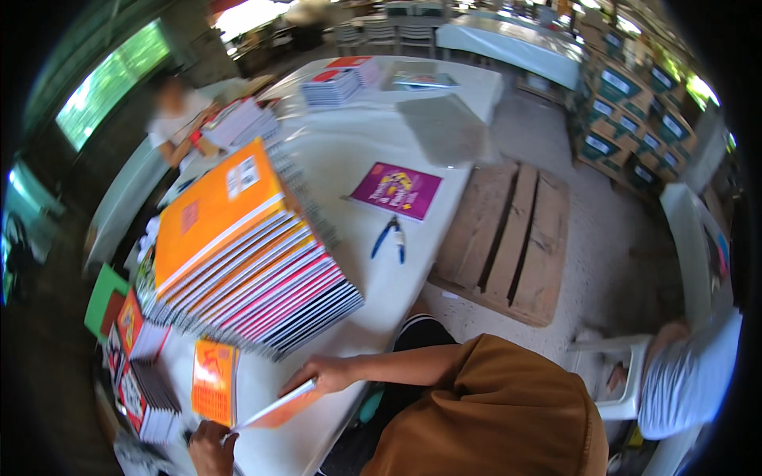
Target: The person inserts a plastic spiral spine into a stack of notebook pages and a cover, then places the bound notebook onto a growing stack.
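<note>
A thin notebook with an orange cover is tilted up on edge over the white table, between my two hands. My right hand is closed on its upper end. The fingers of my left hand pinch its lower corner near the table's edge. Just beyond lies an orange spiral notebook, flat on the table. Past my hands rises a tall stack of spiral notebooks, an orange one on top. Farther along the table are blue-handled pliers and a purple book.
Red-and-black notebook piles stand at the left. At the far end of the white table are more books and clear sheets. A co-worker sits left; another person sits right. Cardboard boxes and a wooden pallet lie beyond.
</note>
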`<action>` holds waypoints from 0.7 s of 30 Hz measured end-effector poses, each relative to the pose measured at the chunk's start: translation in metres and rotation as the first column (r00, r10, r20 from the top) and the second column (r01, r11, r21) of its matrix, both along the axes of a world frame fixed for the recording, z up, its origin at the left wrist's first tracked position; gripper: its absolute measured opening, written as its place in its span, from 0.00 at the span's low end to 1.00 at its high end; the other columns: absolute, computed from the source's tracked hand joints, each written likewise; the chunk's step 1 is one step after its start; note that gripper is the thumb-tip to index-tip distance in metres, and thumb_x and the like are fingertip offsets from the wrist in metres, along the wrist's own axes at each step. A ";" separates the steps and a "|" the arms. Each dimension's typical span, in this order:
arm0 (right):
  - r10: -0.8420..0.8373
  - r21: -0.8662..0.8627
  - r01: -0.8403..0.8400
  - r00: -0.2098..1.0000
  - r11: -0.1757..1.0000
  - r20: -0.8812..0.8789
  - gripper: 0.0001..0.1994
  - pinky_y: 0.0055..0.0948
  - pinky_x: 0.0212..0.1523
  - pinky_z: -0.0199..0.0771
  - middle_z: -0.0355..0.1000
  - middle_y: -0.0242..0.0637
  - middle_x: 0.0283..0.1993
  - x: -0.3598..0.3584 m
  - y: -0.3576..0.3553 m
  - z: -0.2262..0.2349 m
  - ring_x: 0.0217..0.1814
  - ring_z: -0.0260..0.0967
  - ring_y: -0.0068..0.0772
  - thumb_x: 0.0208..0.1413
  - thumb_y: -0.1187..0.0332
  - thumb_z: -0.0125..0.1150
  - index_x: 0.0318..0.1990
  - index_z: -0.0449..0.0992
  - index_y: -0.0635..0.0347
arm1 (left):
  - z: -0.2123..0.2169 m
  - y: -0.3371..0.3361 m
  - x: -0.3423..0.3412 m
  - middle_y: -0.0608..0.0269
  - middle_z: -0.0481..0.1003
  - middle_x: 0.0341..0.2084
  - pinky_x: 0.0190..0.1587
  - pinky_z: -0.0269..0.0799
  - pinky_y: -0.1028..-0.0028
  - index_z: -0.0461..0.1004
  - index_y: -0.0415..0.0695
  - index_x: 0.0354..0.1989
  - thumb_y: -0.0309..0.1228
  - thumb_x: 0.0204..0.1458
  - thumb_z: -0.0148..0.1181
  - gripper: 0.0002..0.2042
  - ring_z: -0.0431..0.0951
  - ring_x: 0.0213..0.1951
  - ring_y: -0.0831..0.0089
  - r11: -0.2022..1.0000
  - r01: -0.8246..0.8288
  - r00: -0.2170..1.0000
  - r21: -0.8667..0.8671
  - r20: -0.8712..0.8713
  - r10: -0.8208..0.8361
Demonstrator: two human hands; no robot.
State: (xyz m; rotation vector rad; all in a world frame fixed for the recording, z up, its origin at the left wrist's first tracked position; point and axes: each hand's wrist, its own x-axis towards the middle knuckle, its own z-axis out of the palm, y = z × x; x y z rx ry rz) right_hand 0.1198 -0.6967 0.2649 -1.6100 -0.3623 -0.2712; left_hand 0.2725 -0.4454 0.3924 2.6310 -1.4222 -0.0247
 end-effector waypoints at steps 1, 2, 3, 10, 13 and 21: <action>-0.029 0.014 0.029 0.999 0.999 0.028 0.19 0.27 0.49 0.68 0.72 0.41 0.47 -0.005 -0.001 -0.004 0.48 0.70 0.36 0.47 0.79 0.53 0.49 0.73 0.58 | 0.018 -0.014 -0.017 0.55 0.72 0.34 0.40 0.66 0.65 0.72 0.42 0.33 0.28 0.40 0.62 0.10 0.73 0.37 0.60 0.989 0.016 0.996 0.145 0.089 -0.029; -0.039 0.026 0.038 0.997 0.999 0.059 0.19 0.28 0.49 0.68 0.72 0.41 0.48 -0.009 -0.002 -0.003 0.48 0.70 0.37 0.47 0.80 0.51 0.49 0.73 0.57 | 0.034 -0.023 -0.032 0.52 0.71 0.45 0.45 0.67 0.68 0.71 0.44 0.43 0.33 0.47 0.59 0.14 0.72 0.45 0.62 0.960 -0.002 0.982 0.281 0.183 -0.051; -0.062 0.026 0.060 0.996 0.998 0.058 0.19 0.28 0.49 0.68 0.72 0.41 0.48 -0.013 -0.005 -0.003 0.48 0.70 0.37 0.47 0.80 0.51 0.49 0.73 0.57 | 0.032 -0.027 -0.029 0.52 0.71 0.45 0.45 0.67 0.68 0.71 0.44 0.43 0.33 0.47 0.59 0.14 0.72 0.45 0.62 0.959 0.019 0.981 0.281 0.182 -0.073; -0.050 0.014 0.050 0.999 0.999 -0.005 0.21 0.28 0.49 0.68 0.72 0.41 0.48 -0.016 0.000 0.004 0.47 0.70 0.36 0.46 0.83 0.47 0.50 0.72 0.58 | 0.021 -0.026 -0.026 0.61 0.74 0.24 0.31 0.69 0.67 0.74 0.44 0.29 0.31 0.44 0.62 0.07 0.74 0.27 0.61 0.961 0.276 0.930 0.015 0.247 -0.271; -0.052 0.034 0.053 0.998 0.998 -0.018 0.20 0.27 0.49 0.68 0.72 0.41 0.48 -0.014 -0.001 0.003 0.47 0.70 0.35 0.47 0.82 0.47 0.50 0.72 0.58 | 0.022 -0.023 -0.024 0.61 0.74 0.23 0.30 0.69 0.67 0.74 0.43 0.30 0.31 0.43 0.64 0.08 0.74 0.27 0.62 0.944 0.331 0.904 -0.006 0.287 -0.315; -0.040 0.029 0.043 0.995 0.999 -0.097 0.19 0.27 0.49 0.67 0.72 0.40 0.48 -0.017 0.002 0.002 0.47 0.71 0.34 0.49 0.80 0.48 0.50 0.72 0.57 | 0.020 -0.025 -0.031 0.60 0.76 0.25 0.29 0.68 0.65 0.75 0.44 0.30 0.31 0.44 0.62 0.07 0.75 0.27 0.63 0.986 0.169 0.955 -0.008 0.247 -0.162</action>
